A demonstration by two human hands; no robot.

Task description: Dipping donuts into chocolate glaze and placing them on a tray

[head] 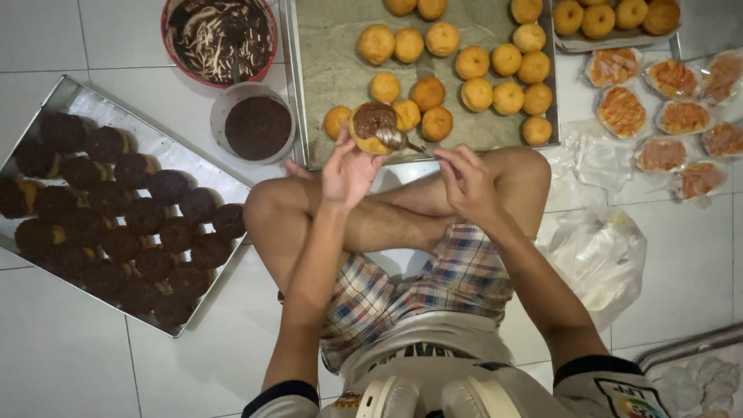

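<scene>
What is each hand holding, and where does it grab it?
The left hand holds a round golden doughnut from underneath. The right hand pinches a metal spoon by its handle end.

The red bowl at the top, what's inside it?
The red bowl holds dark chocolate streaked with pale swirls, with a utensil handle standing in it. Its bottom is covered.

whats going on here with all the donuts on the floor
A person sits cross-legged on a tiled floor. The left hand holds a donut partly covered in chocolate, while the right hand holds a spoon against it. Ahead lies a tray of plain donuts; to the left, a tray of chocolate-coated donuts, a bowl of chocolate spread and a tub of chocolate sprinkles. Wrapped pastries lie to the right.
</scene>
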